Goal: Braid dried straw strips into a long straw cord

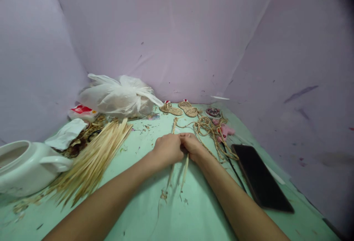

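My left hand (168, 148) and my right hand (191, 145) meet over the middle of the table, fingers closed and pinched together. Between them they grip a thin strip of dried plant fibre; the exact point of hold is hidden by the fingers. A twisted cord (174, 124) of the same straw colour rises beyond my left hand. Below the hands, loose fibre ends (185, 174) hang toward me. Behind my right hand lies a tangled heap of twisted cord (204, 126). Farther back sit two small woven sandals (189, 109) with red and white trim.
On the left are a bundle of dried fibre strips (94, 163), a white ceramic pot (33, 171) and a white plastic bag (118, 95). At right lie a dark phone (261, 178), a pink glue gun (226, 130) and a small bowl (212, 114). Walls enclose the table.
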The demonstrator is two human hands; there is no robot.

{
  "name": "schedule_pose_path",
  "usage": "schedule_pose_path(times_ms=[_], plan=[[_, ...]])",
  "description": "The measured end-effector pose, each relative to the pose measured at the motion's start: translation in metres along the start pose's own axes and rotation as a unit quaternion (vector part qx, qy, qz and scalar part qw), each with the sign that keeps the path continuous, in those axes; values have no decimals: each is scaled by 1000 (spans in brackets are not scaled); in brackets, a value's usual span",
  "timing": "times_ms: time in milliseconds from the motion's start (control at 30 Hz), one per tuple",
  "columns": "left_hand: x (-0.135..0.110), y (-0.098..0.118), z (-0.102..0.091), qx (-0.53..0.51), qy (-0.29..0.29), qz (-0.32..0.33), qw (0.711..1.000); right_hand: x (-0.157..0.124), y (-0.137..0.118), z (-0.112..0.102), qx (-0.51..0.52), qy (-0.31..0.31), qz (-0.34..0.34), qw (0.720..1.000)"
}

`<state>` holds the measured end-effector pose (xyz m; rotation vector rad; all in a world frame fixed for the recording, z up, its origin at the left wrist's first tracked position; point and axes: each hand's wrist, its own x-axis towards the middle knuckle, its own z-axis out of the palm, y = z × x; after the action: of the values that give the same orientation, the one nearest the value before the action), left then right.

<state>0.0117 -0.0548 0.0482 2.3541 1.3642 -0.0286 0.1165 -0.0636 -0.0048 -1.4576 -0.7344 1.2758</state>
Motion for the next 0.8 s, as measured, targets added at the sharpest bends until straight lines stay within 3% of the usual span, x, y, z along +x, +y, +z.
schedule_pose_path(times_ms=[100,167,267,333,400,500,567,633,733,800], plan=[[13,-16,-18,-123,27,-43,991,-2,-3,-2,-13,-33,-3,999],[22,-26,-23,-256,28,-91,962,-3,-5,-3,-24,-51,-4,998],[32,-33,-14,-418,-92,-118,896,-5,-6,-3,-42,-56,-6,998],[35,-34,-5,-466,-163,-113,862,-4,-5,-4,-59,-57,-13,997],[36,-32,2,-467,-170,-109,861,-2,-4,-6,-90,-70,-27,993],[36,-30,7,-385,-126,-115,907,0,-3,-8,-195,-76,-66,976],[38,-29,10,-307,-96,-128,938,0,-2,-9,-318,-40,-117,940],[41,-31,15,-257,-65,-126,956,-4,-3,-8,-453,10,-175,874],[43,-33,22,-273,-31,-99,956,-17,-9,-2,-589,67,-211,777],[41,-31,23,-313,-22,-98,944,-27,-15,4,-633,88,-191,745]])
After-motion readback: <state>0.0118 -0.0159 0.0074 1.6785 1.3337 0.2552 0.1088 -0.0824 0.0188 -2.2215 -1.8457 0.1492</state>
